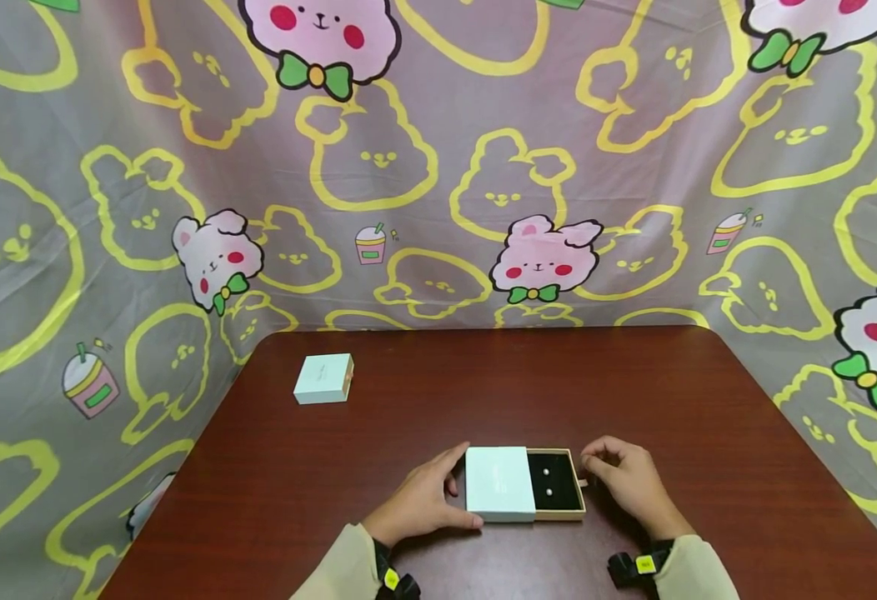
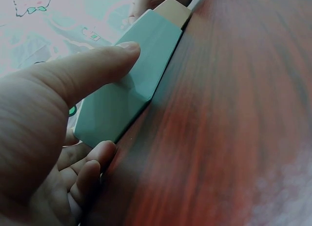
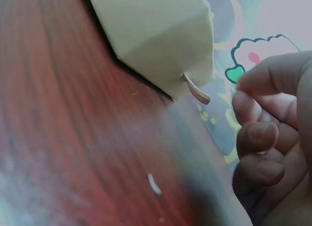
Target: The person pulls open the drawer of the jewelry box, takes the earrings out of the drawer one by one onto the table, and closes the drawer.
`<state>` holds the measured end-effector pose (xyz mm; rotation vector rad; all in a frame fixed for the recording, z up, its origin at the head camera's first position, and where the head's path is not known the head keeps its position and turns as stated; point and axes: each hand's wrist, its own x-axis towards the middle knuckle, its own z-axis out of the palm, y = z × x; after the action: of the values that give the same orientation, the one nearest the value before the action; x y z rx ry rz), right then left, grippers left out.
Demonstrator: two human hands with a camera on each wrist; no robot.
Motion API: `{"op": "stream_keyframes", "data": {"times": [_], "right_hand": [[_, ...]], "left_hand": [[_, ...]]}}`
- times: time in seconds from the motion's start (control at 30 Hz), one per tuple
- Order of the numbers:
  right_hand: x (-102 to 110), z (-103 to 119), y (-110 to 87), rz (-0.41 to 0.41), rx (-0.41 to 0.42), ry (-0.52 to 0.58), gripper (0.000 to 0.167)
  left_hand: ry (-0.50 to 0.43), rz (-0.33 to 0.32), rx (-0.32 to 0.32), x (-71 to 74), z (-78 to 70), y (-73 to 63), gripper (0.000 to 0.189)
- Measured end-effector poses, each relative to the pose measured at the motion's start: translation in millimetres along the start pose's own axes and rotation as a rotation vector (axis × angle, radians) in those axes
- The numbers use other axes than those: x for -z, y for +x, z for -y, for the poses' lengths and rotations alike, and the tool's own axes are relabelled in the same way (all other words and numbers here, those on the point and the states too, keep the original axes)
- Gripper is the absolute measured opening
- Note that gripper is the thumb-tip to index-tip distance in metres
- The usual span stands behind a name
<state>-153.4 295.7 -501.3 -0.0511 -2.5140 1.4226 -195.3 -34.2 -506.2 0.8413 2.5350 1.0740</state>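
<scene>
A pale mint jewelry box (image 1: 498, 485) lies near the table's front edge, its inner drawer (image 1: 575, 515) pulled partway out to the right. Two pearl-like stud earrings (image 1: 548, 482) sit on the drawer's black insert. My left hand (image 1: 431, 493) grips the box's outer sleeve (image 2: 141, 65) from the left, with the thumb on the near side. Off the drawer's right end, my right hand (image 1: 633, 483) hovers with loosely curled fingers holding nothing. A small ribbon pull tab (image 3: 197, 92) sticks out from the drawer, apart from those fingers in the right wrist view.
A second mint box (image 1: 323, 379), its cover in place, stands at the table's back left. The dark red wooden table (image 1: 498, 383) is surrounded by a cartoon-printed cloth (image 1: 423, 183). Each wrist wears a black strap with a camera.
</scene>
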Motion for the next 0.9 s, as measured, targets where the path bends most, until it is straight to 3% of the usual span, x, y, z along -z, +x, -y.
{"op": "stream_keyframes", "data": {"times": [0.3,0.6,0.9], "right_hand": [[-1.6,4.5,1.7,-0.09,0.047,-0.009,0.006],[-2.0,11.0,-2.7,-0.067,0.024,0.065,0.008],[-4.1,17.3,-1.2,-0.029,0.056,0.041,0.008]], "left_hand": [[0.003,-0.011,-0.007,1.5,0.0,-0.9,0.112],[0.016,-0.006,-0.01,-1.2,0.3,-1.1,0.112],[0.017,-0.002,-0.005,0.2,1.4,0.2,0.112]]}}
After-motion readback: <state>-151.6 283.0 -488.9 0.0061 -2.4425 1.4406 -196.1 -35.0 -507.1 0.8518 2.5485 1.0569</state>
